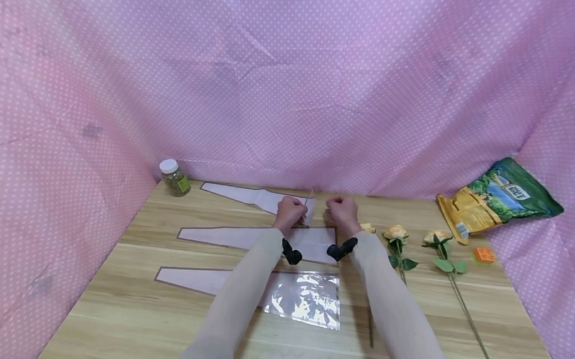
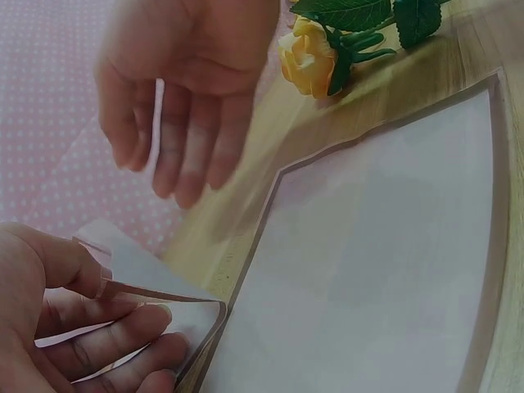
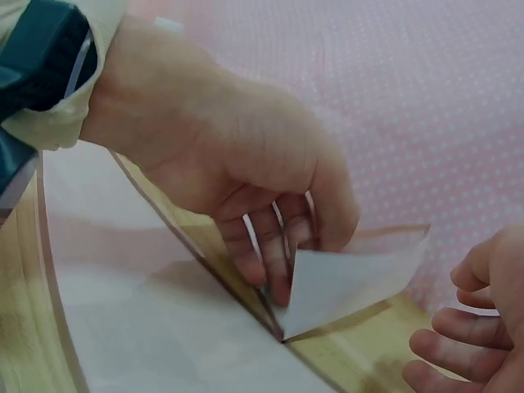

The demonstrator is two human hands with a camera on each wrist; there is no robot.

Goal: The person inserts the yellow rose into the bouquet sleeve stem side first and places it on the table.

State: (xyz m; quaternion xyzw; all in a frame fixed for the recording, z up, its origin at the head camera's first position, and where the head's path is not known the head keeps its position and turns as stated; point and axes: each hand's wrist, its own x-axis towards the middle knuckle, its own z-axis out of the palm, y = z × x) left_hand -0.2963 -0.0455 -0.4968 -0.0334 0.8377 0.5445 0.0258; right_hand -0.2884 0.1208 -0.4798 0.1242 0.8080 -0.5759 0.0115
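Observation:
At the back of the table, my left hand (image 1: 291, 210) pinches the wide end of a tapered white flower sleeve (image 1: 268, 201) with a brown border. In the left wrist view the lifted edge (image 2: 155, 292) of that sleeve stands up between thumb and fingers. My right hand (image 1: 343, 212) hovers just right of it, fingers loosely bent, holding nothing. Below both hands lies a second sleeve (image 1: 233, 236), flat on the table. A third sleeve (image 1: 190, 277) with a shiny clear front (image 1: 304, 300) lies nearest me, partly covered by my left arm.
Pale yellow artificial roses (image 1: 395, 232) with long stems lie on the right; my right arm hides part of one. An orange block (image 1: 484, 255) and a green-yellow bag (image 1: 501, 197) are at the far right. A white-lidded jar (image 1: 174, 178) stands back left. Pink dotted cloth (image 1: 293, 91) surrounds the table.

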